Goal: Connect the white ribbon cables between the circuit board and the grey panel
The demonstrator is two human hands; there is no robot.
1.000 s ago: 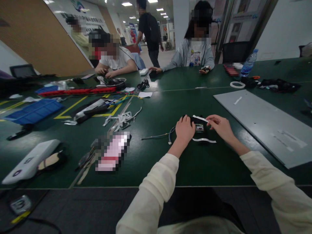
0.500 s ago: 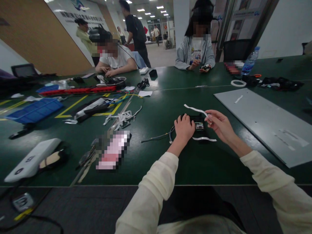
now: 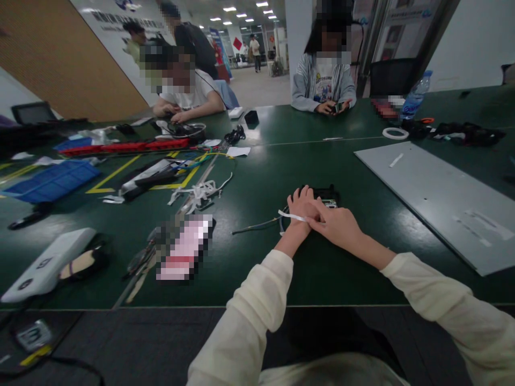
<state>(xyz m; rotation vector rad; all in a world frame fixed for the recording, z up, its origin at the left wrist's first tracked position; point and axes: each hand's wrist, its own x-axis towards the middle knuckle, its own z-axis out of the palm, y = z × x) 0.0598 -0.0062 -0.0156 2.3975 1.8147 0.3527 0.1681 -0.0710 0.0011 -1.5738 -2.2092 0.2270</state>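
White strip (image 3: 292, 215) is pinched by right hand (image 3: 340, 224) over green office table (image 3: 237, 268), left hand's (image 3: 300, 202) hold unclear.

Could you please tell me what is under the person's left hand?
Part of a black device shows beyond the left hand; what lies directly beneath is covered, so I cannot tell.

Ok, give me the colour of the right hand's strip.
The strip is white, best seen in the head view.
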